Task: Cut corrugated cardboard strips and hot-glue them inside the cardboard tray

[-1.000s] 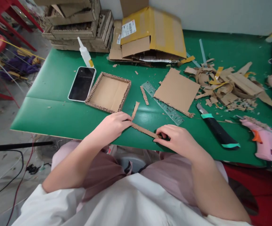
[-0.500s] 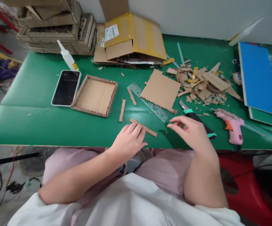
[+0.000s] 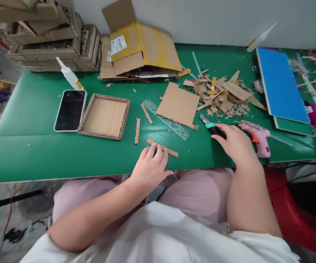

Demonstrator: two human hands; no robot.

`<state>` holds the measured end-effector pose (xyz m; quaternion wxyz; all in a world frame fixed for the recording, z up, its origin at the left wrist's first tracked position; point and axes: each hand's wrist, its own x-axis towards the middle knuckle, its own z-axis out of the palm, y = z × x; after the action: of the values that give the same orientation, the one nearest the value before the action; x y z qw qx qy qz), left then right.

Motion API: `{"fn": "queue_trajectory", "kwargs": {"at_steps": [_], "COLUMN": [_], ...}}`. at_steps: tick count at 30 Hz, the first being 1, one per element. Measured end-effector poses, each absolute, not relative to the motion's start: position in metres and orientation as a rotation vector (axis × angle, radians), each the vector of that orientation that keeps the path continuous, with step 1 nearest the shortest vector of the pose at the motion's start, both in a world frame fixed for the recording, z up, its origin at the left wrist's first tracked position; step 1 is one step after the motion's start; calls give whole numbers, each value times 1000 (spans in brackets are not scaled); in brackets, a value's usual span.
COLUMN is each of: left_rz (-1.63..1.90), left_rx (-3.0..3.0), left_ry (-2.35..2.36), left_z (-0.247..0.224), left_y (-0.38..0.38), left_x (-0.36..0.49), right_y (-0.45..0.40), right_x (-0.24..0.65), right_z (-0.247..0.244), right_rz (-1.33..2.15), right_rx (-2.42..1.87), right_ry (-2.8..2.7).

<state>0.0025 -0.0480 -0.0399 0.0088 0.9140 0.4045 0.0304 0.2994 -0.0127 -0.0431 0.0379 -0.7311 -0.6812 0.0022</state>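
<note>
Fingertips of my left hand [image 3: 151, 164] rest on a cardboard strip [image 3: 171, 152] near the table's front edge, fingers spread and thumb out. My right hand [image 3: 237, 144] has its thumb and fingers around the handle of a utility knife [image 3: 210, 125]; the blade points to the upper left and the handle's rear is hidden. Two shorter cardboard strips lie farther in, one plain [image 3: 137, 130] and one ridged [image 3: 146, 114]. A clear ruler [image 3: 174, 128] is partly under a square cardboard piece [image 3: 178, 102]. Left of the strips sits a shallow cardboard tray [image 3: 125, 122].
A phone [image 3: 70, 109] and a white glue bottle [image 3: 69, 76] are at the left. Cardboard scraps [image 3: 229, 91] are heaped behind the knife. A pink glue gun [image 3: 260, 140] lies beside my right hand, with a blue board [image 3: 284, 86] beyond. A yellow-taped box [image 3: 158, 47] stands at the back.
My right hand has moved right and closed on the utility knife, which lay on the table before. My left hand stays on the strip. The whole view has shifted slightly.
</note>
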Motion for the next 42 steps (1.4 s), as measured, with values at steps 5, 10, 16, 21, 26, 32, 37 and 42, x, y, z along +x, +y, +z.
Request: {"fn": "queue_trajectory", "kwargs": {"at_steps": [5,10,16,21,26,32,37,42], "left_rz": [149,191,232,203,175,138,118,178], "left_rx": [2814,2739,2762,2712,2679,2639,2630,2627], "left_ry": [1244,1367,1319,1319,1314,1393,1384,1347], "left_z": [-42,-41,-43,-41,-40,-36,-34,-37], "left_y": [-47,-49,-51,-48,-48,-48,-47,-45], "left_x": [0,-5,-9,-8,-9,-10,-10,-10], "right_y": [-27,-41,-35,-29,-29,-28,-28,-27], "right_x": [278,221,182,177,171,159,153,147], "right_z": [-18,-1,-4,-2,2,14,22,24], "right_rz": [-96,110,-162,-238,-231,-262,-281,-282], "right_rx": [-2105,-1682,-1510,-1516,-1514,-1530,-1545,-1588], "right_ry": [-2157,-2547,-2949,-3017,-3039,-3105,-3121,-3148]}}
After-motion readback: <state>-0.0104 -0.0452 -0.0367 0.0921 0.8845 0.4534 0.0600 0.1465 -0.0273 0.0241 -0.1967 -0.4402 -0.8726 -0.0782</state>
